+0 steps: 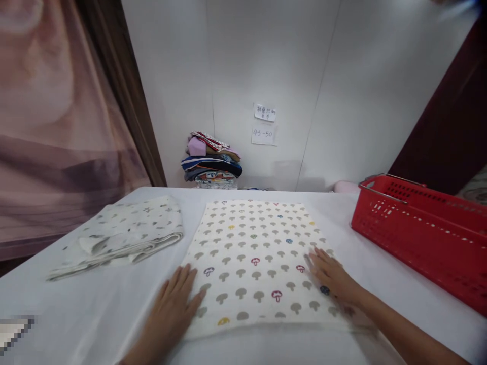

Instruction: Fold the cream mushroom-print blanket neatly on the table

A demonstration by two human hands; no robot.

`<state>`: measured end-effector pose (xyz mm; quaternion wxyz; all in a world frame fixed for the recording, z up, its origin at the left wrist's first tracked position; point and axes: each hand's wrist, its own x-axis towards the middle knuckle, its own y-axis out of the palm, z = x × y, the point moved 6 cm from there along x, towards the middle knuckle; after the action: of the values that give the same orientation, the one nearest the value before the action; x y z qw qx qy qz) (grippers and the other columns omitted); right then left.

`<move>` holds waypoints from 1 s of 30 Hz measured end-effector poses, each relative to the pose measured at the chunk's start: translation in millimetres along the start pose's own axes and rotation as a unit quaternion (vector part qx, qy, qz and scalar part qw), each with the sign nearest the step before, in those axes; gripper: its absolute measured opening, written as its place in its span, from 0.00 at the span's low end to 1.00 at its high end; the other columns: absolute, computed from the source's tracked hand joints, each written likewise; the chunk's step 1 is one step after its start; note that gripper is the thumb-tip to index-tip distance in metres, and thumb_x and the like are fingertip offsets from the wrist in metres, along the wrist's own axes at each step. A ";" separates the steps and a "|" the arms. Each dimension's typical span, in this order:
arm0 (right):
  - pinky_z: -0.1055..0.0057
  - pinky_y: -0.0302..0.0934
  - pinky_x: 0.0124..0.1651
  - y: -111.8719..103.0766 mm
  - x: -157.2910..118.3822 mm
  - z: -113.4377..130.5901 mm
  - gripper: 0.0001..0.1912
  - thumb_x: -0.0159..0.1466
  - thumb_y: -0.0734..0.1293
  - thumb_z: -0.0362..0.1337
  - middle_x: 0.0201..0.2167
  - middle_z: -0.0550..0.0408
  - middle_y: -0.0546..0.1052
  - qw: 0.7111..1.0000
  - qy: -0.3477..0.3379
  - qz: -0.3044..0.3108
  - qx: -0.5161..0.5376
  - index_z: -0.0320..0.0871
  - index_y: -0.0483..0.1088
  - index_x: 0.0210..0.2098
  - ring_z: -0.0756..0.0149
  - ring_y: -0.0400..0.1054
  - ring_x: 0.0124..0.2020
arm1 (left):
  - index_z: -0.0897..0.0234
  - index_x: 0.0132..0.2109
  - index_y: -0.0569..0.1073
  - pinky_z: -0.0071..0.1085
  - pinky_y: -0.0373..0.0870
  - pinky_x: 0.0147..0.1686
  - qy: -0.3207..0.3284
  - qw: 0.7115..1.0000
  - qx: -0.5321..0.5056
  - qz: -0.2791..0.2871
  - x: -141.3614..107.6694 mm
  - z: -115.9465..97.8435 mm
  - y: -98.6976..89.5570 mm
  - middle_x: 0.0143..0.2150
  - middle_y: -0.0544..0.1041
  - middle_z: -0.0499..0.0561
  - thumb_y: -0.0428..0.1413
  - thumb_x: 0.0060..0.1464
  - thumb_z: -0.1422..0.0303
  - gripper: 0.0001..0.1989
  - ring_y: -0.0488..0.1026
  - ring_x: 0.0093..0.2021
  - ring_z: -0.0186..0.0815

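Observation:
A white cloth (249, 263) printed with grey mushrooms and a few coloured ones lies spread out on the white table (99, 319). My left hand (173, 304) rests flat at the cloth's left edge near its front corner, fingers spread and holding nothing. On the right edge lies my right hand (331, 276), palm down with its fingers stretched onto the fabric. To the left, apart from my hands, is a folded white cloth (133, 228) with small grey prints.
A red plastic basket (414, 233) with a metal handle stands at the right. Behind the table's far edge is a stack of folded fabrics (213, 159). Two paper notes (264, 133) hang on the white wall. A pinkish curtain (49, 126) hangs at the left.

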<state>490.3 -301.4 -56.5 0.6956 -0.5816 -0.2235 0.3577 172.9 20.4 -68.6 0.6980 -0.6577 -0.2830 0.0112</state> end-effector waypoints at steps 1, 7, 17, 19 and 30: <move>0.52 0.38 0.65 -6.4 8.6 5.4 0.34 0.65 0.46 0.56 0.67 0.53 0.44 1.000 -0.003 -0.003 0.001 0.47 0.50 0.65 0.55 0.35 0.67 | 0.57 0.59 0.64 0.50 0.58 0.57 0.000 1.000 0.005 -0.003 -0.6 0.7 0.8 0.63 0.60 0.57 0.47 0.57 0.60 0.23 0.53 0.64 0.47; 0.56 0.33 0.65 -26.7 88.1 55.2 0.38 0.65 0.44 0.57 0.68 0.49 0.39 0.999 -0.040 0.028 0.010 0.40 0.44 0.66 0.55 0.30 0.68 | 0.57 0.61 0.61 0.50 0.57 0.58 -0.001 1.000 0.024 -0.016 -2.0 -1.3 -0.6 0.64 0.60 0.55 0.46 0.58 0.60 0.25 0.52 0.65 0.47; 0.51 0.34 0.62 -25.3 260.1 83.4 0.30 0.67 0.45 0.50 0.66 0.46 0.46 0.999 -0.030 0.005 -0.028 0.41 0.47 0.63 0.52 0.34 0.66 | 0.52 0.67 0.42 0.47 0.64 0.55 0.013 0.999 0.038 -0.010 -10.9 0.9 -0.7 0.65 0.57 0.50 0.45 0.57 0.56 0.34 0.54 0.64 0.45; 0.47 0.32 0.62 -20.4 277.3 75.5 0.31 0.67 0.46 0.51 0.67 0.46 0.45 0.999 -0.019 0.002 -0.033 0.40 0.46 0.63 0.50 0.34 0.66 | 0.50 0.67 0.41 0.48 0.64 0.55 -0.001 0.999 0.038 -0.006 -11.4 3.4 -0.4 0.65 0.58 0.49 0.46 0.57 0.56 0.35 0.55 0.64 0.45; 0.50 0.30 0.61 -12.6 277.4 83.7 0.34 0.67 0.39 0.51 0.67 0.44 0.40 0.996 -0.072 -0.022 -0.049 0.37 0.46 0.64 0.49 0.32 0.66 | 0.49 0.67 0.40 0.47 0.64 0.55 -0.014 0.999 0.044 0.010 -9.8 4.9 1.1 0.66 0.56 0.49 0.47 0.56 0.55 0.36 0.56 0.63 0.45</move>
<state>611.1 -37.8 -54.8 0.6561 -0.5823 -0.3028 0.3725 163.0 21.2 -73.5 0.7217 -0.6293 -0.2856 0.0398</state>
